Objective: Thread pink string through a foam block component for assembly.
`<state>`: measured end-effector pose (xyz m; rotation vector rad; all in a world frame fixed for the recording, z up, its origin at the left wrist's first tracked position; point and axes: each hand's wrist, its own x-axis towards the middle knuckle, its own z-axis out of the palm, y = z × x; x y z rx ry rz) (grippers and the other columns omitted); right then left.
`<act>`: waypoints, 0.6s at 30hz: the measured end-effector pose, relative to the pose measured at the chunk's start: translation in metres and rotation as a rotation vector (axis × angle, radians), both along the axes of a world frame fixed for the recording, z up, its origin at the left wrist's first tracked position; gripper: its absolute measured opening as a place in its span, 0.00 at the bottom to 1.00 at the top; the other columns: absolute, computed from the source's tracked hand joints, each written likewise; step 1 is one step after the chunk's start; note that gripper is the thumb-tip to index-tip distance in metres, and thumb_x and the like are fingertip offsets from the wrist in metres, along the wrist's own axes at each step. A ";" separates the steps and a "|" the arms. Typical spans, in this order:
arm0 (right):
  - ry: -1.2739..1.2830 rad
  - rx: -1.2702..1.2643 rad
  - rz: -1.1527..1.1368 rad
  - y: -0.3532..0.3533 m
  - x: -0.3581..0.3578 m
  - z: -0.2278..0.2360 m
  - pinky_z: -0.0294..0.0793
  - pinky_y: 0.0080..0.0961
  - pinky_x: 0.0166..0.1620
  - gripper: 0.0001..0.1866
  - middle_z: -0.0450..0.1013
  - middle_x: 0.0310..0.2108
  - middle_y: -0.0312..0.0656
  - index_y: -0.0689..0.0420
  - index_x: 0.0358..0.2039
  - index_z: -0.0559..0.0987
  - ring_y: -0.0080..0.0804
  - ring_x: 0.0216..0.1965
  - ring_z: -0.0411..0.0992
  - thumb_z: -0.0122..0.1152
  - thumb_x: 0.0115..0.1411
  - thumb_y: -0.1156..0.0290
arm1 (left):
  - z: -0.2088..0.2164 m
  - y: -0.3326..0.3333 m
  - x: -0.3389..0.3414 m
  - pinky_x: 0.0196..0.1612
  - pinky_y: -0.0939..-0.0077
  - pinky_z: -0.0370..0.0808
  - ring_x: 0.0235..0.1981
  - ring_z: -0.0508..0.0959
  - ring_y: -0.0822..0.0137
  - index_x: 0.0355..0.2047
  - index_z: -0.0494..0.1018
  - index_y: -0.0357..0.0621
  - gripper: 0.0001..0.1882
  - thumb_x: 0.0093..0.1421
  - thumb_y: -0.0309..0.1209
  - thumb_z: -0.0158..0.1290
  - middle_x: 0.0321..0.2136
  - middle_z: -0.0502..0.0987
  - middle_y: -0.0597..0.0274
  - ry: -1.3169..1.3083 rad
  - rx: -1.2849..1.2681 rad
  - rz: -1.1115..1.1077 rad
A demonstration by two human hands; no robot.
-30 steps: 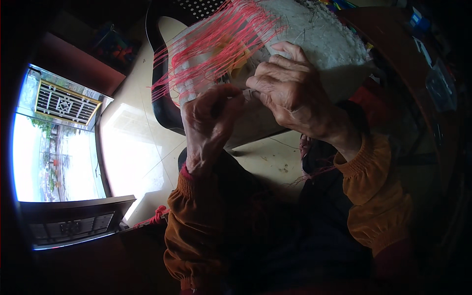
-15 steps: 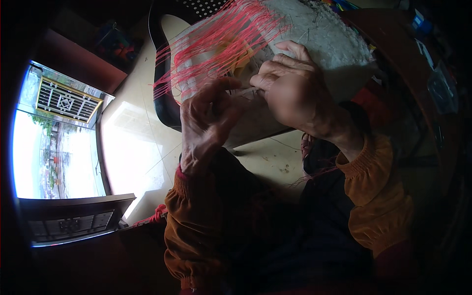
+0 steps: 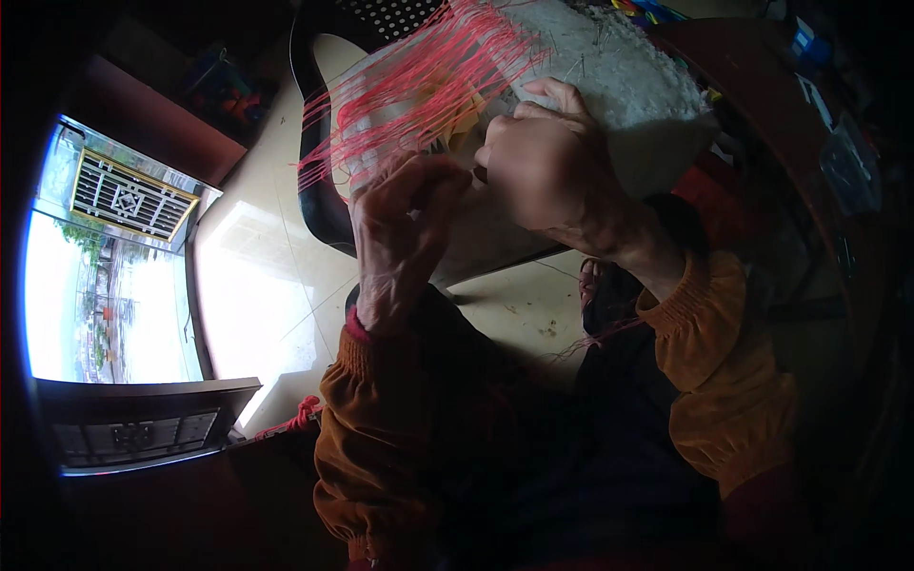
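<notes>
Through my distant feed, the left hand (image 3: 405, 209) and right hand (image 3: 552, 176) sat close together beside pink threads (image 3: 424, 90), already fanned from the cushion (image 3: 643, 86) but loose-ended, seemingly unfinished, and I could not tell whether either grip was clenched.

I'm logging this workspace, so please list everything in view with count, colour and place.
Thin pink threads: many, pink, over the pad's left part
Fuzzy fabric pad: one, greyish white, top centre
Thin needle-like pins: several, dark, on the pad
Curved chair frame: one, black, around the pad's left end
Wooden tabletop: one, reddish brown, upper right
Clear plastic container: one, transparent, far right
Gold-framed metal gate: one, gold and grey, left
Red cord bundle: one, red, lower left
Tiled floor: one, cream, left and centre
Gathered fabric sleeves: two, brown, both forearms
Left hand: one, bare, centre
Right hand: one, bare, centre
Dark edges: unclear
</notes>
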<state>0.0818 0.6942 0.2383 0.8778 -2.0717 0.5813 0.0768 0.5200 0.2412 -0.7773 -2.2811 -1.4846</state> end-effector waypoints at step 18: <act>0.007 0.045 -0.008 0.002 0.000 -0.002 0.60 0.38 0.51 0.05 0.69 0.23 0.35 0.56 0.23 0.75 0.31 0.27 0.69 0.59 0.43 0.79 | 0.018 -0.030 0.060 0.33 0.80 0.66 0.27 0.69 0.72 0.26 0.74 0.37 0.03 0.48 0.19 0.54 0.24 0.69 0.64 -0.316 0.003 0.004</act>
